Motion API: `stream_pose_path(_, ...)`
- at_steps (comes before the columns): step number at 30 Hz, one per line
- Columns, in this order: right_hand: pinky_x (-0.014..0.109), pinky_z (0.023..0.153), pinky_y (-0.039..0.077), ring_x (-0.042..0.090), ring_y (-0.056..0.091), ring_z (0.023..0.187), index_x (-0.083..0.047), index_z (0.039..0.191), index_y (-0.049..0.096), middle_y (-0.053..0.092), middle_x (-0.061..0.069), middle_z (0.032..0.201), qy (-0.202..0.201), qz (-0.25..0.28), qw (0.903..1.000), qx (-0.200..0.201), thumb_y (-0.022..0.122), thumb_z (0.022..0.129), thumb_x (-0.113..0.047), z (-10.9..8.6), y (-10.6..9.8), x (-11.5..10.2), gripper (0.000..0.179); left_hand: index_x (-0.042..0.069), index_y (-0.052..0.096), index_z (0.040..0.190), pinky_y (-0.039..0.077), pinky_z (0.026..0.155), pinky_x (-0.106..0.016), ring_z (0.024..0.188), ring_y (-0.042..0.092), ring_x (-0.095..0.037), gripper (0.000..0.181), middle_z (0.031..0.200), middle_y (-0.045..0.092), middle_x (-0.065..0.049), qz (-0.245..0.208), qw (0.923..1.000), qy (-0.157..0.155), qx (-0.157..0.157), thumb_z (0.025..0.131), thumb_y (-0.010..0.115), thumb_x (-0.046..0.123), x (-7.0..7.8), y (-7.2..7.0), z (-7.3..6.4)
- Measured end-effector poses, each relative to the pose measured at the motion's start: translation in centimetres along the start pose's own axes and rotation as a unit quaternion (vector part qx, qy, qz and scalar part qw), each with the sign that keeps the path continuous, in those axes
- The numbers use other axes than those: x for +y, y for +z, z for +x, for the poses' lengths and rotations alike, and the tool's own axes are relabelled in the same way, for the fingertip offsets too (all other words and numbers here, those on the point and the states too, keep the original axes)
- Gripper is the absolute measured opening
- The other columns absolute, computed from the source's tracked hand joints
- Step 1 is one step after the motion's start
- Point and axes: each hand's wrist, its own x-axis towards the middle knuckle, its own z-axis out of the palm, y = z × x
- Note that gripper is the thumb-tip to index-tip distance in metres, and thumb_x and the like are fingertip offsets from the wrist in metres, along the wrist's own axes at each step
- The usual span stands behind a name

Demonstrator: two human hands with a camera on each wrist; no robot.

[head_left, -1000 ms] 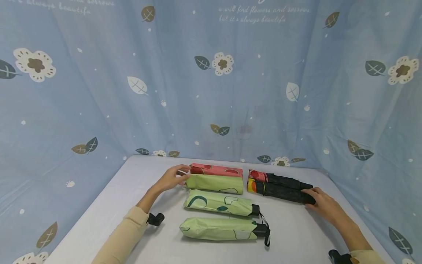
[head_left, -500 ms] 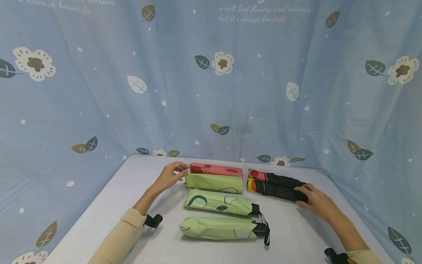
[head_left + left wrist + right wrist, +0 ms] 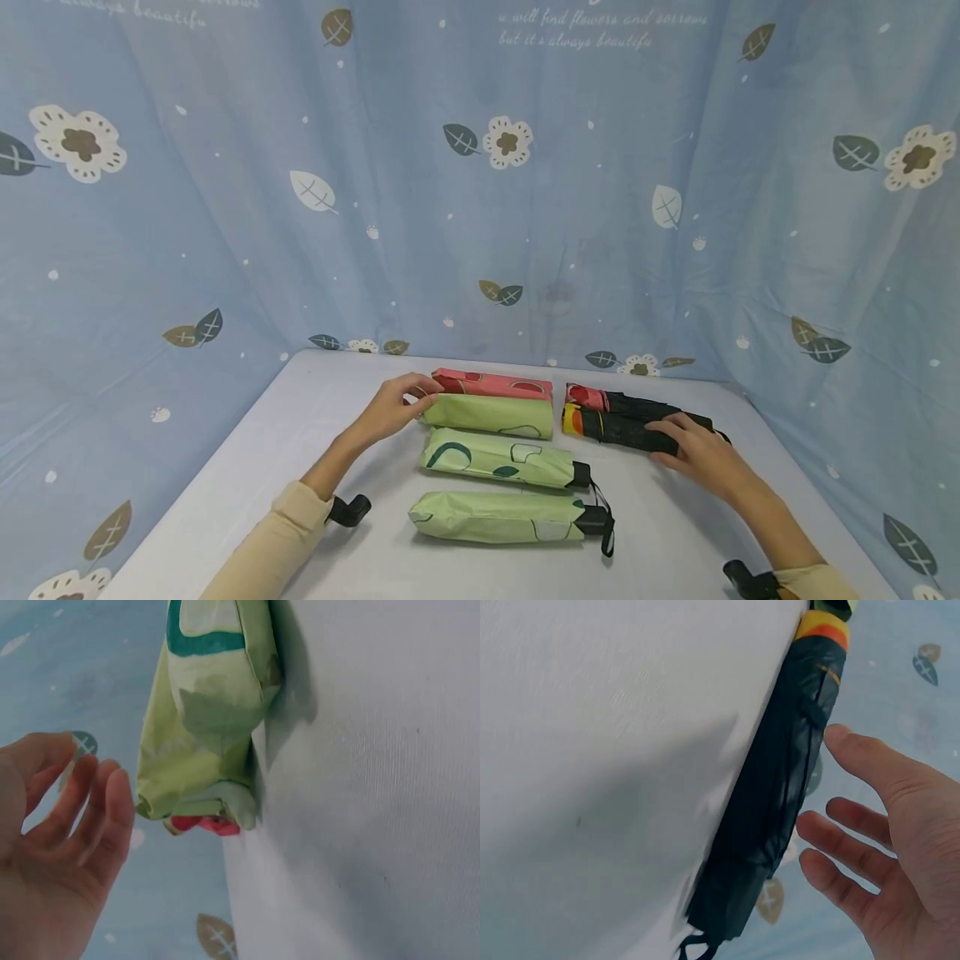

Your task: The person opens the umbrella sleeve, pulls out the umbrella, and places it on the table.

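My left hand hovers at the left ends of a red watermelon-print umbrella cover and a green cover; its fingers are loosely bent and apart in the left wrist view. No handle shows on either cover. Over a black folded umbrella with a yellow-orange end, my right hand spreads relaxed fingers; the right wrist view shows its thumb close to the umbrella's side, and contact is unclear. Behind it lies another black umbrella with a red end.
Two green avocado-print umbrellas with black handles lie nearer me, the front umbrella with a wrist strap. They rest on a white table. A blue patterned curtain surrounds its back and sides.
My right hand has moved left along the black umbrella, uncovering its right end. My left hand has shifted only slightly near the covers. The umbrellas and covers have stayed put.
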Motion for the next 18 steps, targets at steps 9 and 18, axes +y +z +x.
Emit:
stream_pose_path(9,0.021,0.055,0.041,-0.010,0.046,0.062,-0.019,0.123,0.067,0.063,0.004,0.115,-0.004,0.036,0.9988,-0.034,0.078,0.084,-0.029,0.9,0.0,-2.0,0.042,0.004,0.066,0.120,0.056,0.079,-0.037,0.095,0.067,-0.022,0.028,0.114,0.069,-0.014,0.006,0.9934,0.026,-0.112,0.096,0.064,0.017,0.9,0.9,-0.2)
stream_pose_path(18,0.019,0.055,0.043,-0.008,0.051,0.066,-0.017,0.124,0.067,0.065,0.005,0.113,-0.017,0.081,0.9946,-0.062,0.075,0.087,-0.030,1.6,0.1,-4.0,0.040,0.007,0.062,0.127,0.054,0.078,-0.028,0.103,0.065,-0.024,0.040,0.120,0.067,-0.011,0.022,0.9843,0.008,-0.175,0.095,0.066,0.030,0.8,1.7,-0.5)
